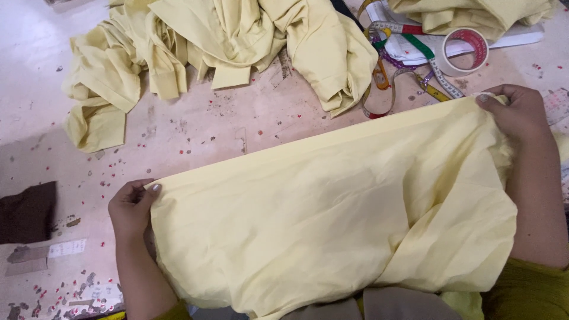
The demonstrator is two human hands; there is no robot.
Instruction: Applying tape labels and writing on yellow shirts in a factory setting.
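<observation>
A pale yellow cloth piece [332,213] lies spread across the worn table in front of me, its far edge folded into a straight line. My left hand [130,207] pinches the left end of that edge, thumb on top. At the right end my right hand [518,112] grips the cloth's corner, fingers curled over it. The cloth hangs toward my lap at the bottom.
A heap of more pale yellow garments [219,41] fills the far side of the table. A measuring tape [415,65], a roll of tape [465,50] and white papers [510,38] lie at the far right. A dark brown cloth [26,213] sits at the left edge.
</observation>
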